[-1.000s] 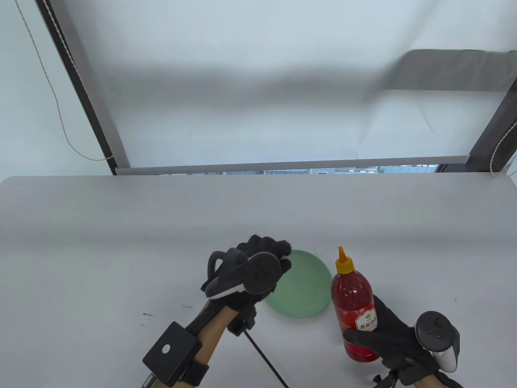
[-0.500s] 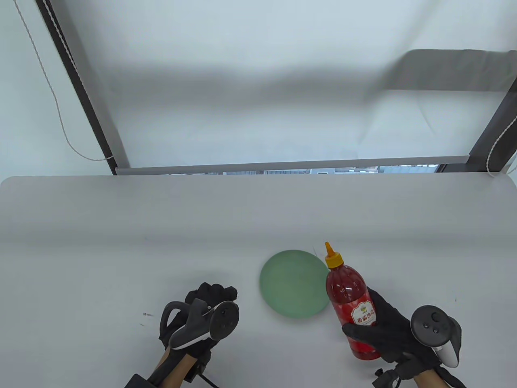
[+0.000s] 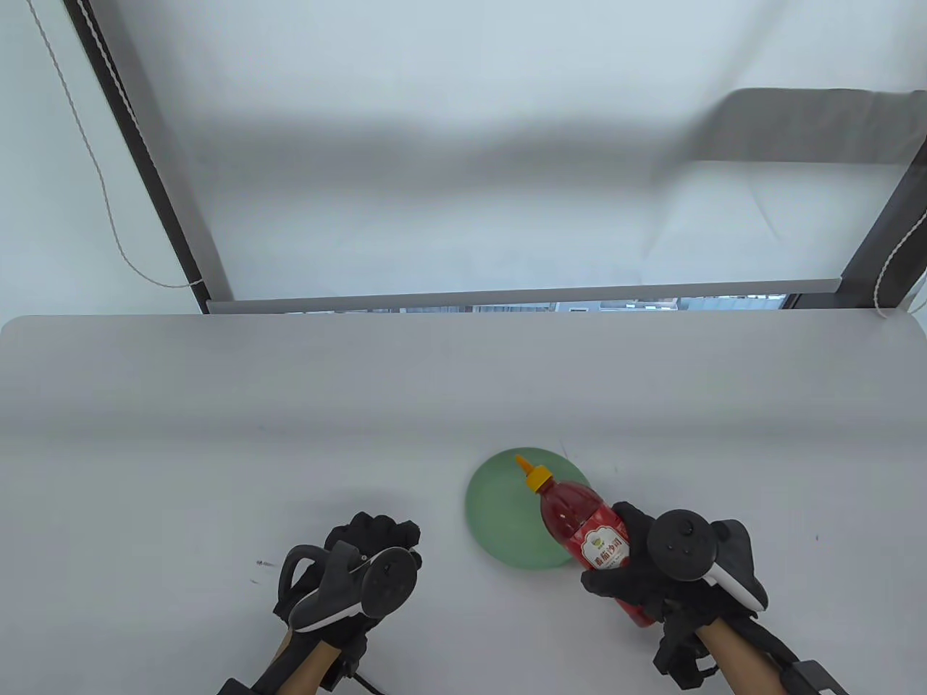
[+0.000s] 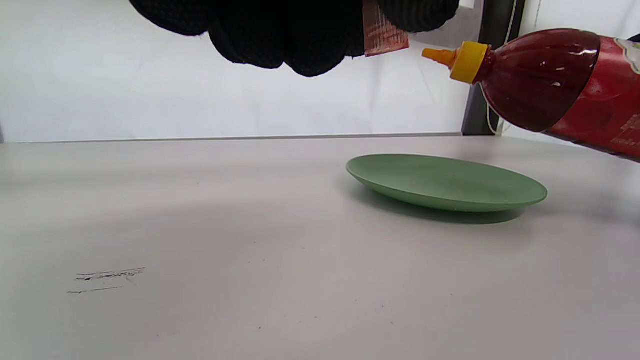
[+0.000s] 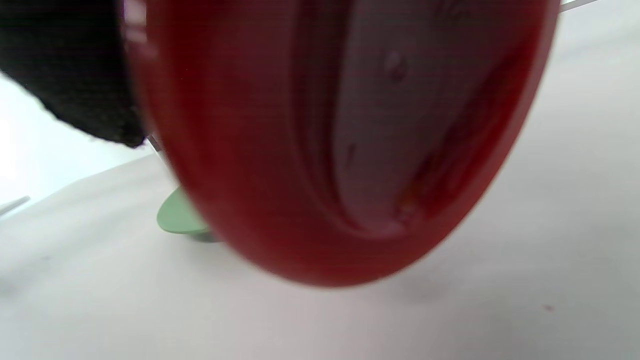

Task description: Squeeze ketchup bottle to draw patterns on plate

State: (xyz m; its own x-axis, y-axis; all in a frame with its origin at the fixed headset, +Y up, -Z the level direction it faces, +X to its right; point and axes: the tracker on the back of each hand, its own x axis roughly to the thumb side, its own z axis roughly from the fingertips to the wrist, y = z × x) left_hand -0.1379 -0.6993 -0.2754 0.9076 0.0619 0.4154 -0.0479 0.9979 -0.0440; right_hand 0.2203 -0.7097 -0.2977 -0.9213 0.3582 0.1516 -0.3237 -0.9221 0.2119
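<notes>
Grey table [image 3: 217, 405] with faint scuffs [image 4: 105, 279]; white blind [image 3: 449, 145] behind.

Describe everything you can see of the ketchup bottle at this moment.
The ketchup bottle is clear plastic full of red sauce, with a red label and a yellow cap ending in an orange nozzle. The right hand grips its lower body, holding it off the table, tilted nearly flat, nozzle above the green plate, not touching it.
</notes>
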